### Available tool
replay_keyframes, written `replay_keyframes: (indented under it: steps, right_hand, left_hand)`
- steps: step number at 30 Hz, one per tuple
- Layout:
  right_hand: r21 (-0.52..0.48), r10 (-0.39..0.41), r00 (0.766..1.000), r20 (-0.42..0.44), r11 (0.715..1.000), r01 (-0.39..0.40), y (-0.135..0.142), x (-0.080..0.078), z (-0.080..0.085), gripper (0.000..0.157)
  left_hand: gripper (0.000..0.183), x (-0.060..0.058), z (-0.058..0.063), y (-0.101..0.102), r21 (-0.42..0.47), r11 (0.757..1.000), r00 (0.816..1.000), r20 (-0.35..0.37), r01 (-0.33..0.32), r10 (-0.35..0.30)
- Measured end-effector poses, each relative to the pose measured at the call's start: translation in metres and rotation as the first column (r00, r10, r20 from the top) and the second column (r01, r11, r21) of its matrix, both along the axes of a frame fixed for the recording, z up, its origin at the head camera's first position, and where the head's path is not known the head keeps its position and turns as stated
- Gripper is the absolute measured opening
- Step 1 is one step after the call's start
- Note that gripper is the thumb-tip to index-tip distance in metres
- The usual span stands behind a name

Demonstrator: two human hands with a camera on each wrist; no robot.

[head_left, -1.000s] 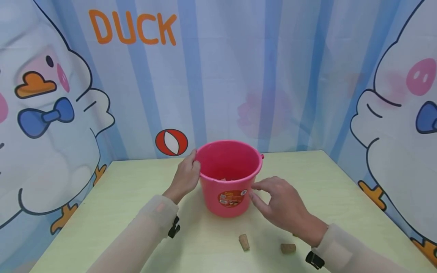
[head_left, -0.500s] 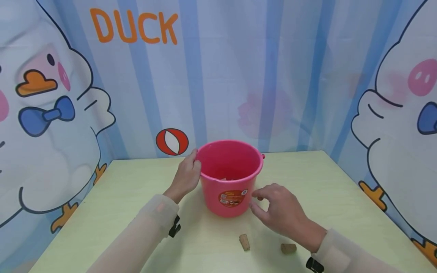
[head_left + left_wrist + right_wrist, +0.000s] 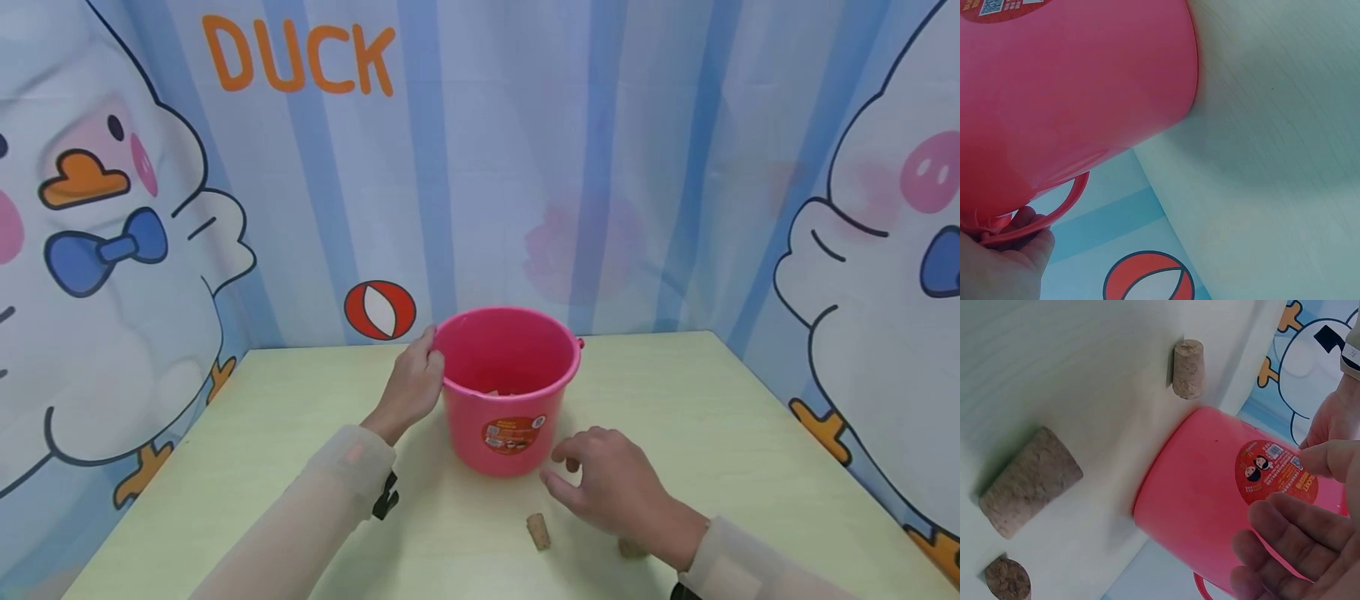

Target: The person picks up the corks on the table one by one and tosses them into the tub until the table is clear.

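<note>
A pink bucket (image 3: 464, 425) with an oval label stands upright on the table, and pale pieces (image 3: 492, 393) show at its bottom. My left hand (image 3: 411, 379) grips the bucket's rim on the left side; in the left wrist view its fingers curl by the looped handle (image 3: 1063, 209). Beside the bucket's lower right, my right hand (image 3: 611, 483) hovers with thumb and fingers parted and loosely bent, holding nothing. One cork (image 3: 537, 532) lies in front of the bucket. A second cork (image 3: 632, 547) is partly hidden under the right hand. The right wrist view also shows a third cork (image 3: 1008, 578).
The pale wooden table (image 3: 315, 517) ends at a blue striped curtain (image 3: 510, 167) printed with ducks, which closes off the back and both sides.
My right hand has drawn down and back from the bucket's side toward the loose corks, now partly covering one. The left hand and the bucket have stayed in place.
</note>
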State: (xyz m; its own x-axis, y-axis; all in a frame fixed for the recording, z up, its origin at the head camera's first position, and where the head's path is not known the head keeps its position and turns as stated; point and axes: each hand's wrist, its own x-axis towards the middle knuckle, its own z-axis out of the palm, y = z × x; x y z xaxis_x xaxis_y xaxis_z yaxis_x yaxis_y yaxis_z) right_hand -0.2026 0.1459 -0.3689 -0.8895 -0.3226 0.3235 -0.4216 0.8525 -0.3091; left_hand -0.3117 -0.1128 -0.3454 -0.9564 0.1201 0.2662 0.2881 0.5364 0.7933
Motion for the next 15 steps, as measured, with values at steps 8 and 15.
replay_keyframes:
  steps: [8, 15]
  right_hand:
    - [0.048, 0.014, 0.997, 0.075, 0.999, -0.018, -0.004, 0.002, -0.007, 0.02]
    - [0.081, 0.039, 0.99, 0.133, 0.995, -0.05, -0.008, 0.003, -0.014, 0.023]
  left_hand:
    - [0.061, 0.002, 0.001, 0.002, 0.0, 1.0, 1.0, 0.0, -0.003, 0.003]
    - [0.062, 0.003, 0.001, 0.002, 0.006, 1.0, 1.0, 0.01, -0.016, 0.016]
